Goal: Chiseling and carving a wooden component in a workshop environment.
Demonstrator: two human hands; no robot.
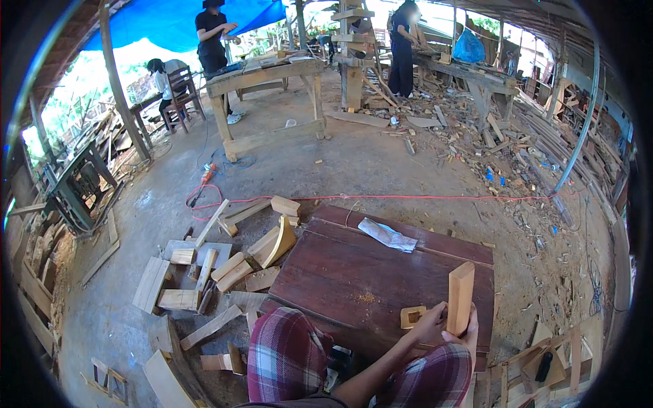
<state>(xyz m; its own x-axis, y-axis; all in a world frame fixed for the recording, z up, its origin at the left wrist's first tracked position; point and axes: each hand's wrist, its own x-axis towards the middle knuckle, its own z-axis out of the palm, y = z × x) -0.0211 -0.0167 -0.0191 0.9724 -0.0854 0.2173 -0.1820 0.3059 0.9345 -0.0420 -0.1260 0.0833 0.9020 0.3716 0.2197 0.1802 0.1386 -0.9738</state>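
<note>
Plaid trousers [289, 357] were nearest; beyond them I saw the right hand [469, 337] clamped around a wooden block [460, 299]. Whether the left hand [430, 328] gripped it, I couldn't tell.

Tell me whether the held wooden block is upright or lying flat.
Upright: the block points lengthwise upward, with the left hand and right hand at its lower part.

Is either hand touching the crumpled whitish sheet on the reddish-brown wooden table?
No, the left hand and right hand are at the upright tan wooden block, well apart from the sheet.
</note>
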